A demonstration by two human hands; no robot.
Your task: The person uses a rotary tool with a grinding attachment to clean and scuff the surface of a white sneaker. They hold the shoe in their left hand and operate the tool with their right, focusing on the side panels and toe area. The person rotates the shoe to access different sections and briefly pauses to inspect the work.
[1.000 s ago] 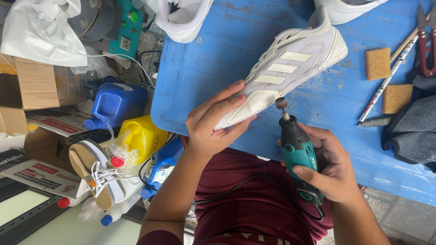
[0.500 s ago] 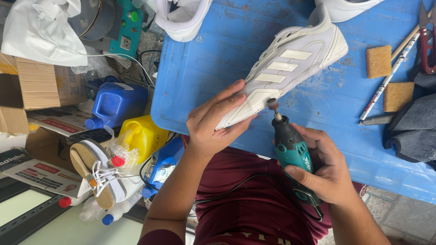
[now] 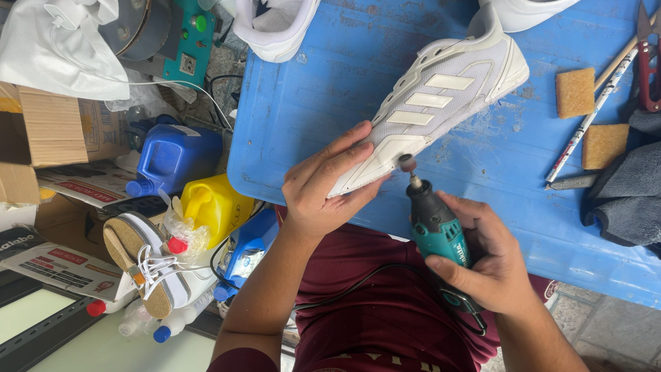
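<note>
1. White shoe (image 3: 441, 96) lies on its side on the blue table (image 3: 330, 89).
2. Left hand (image 3: 323, 186) grips its toe, fingers wrapped.
3. Right hand (image 3: 492, 265) clasps the green grinder (image 3: 435, 226), tip touching the sole edge.

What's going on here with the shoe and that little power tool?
A person is working on a white sneaker lying on a blue table. The left hand grips the shoe's toe end, while the right hand holds a teal corded rotary tool with its small grinding tip at the edge of the sole. Two tan sponge blocks and red snips lie farther along the table.
</note>
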